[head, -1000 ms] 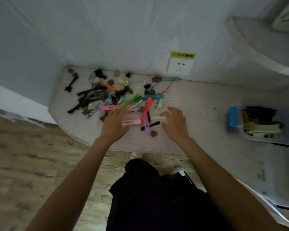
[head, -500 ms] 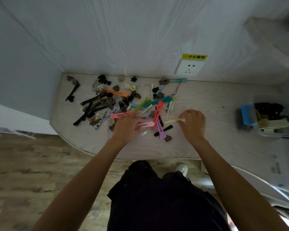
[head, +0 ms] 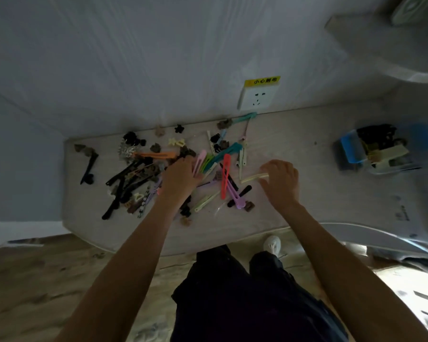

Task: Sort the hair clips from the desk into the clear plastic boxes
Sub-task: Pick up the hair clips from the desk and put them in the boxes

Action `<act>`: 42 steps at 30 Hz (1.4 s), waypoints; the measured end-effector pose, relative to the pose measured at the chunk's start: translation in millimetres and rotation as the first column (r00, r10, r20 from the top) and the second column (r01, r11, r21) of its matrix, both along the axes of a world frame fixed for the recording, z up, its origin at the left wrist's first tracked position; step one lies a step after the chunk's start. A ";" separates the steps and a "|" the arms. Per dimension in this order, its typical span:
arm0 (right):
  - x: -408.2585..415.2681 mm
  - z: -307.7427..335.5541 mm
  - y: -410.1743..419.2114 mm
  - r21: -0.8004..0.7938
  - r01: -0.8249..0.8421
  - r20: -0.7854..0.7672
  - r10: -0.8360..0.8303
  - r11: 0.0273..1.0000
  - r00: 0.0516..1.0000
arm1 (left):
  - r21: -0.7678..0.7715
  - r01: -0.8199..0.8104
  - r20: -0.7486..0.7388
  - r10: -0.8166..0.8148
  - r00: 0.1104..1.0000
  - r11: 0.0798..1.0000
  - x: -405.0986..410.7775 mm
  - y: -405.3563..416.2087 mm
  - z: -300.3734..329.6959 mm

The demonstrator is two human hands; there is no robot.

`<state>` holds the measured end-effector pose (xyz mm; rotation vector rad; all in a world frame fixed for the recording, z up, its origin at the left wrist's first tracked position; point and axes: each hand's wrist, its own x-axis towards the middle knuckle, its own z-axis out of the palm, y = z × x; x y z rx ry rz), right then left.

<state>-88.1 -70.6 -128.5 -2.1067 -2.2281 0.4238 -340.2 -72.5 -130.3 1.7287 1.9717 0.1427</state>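
A pale yellow hair clip (head: 253, 177) is pinched in the curled fingers of the right hand (head: 281, 181), just above the counter (head: 307, 206). A pink hair clip (head: 198, 162) is gripped by the left hand (head: 179, 180) over the scattered pile of clips (head: 143, 174). A clear plastic box (head: 376, 151), partly filled, is seen well apart at the right.

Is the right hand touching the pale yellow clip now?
Touching. In the head view, the right hand pinches the near end of the pale yellow clip between its fingertips.
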 end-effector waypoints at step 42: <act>7.3 14.3 17.7 -0.285 -0.096 -0.190 0.042 0.954 0.981 | 0.027 -0.109 0.060 0.107 0.992 0.994 55.8 -26.2 13.7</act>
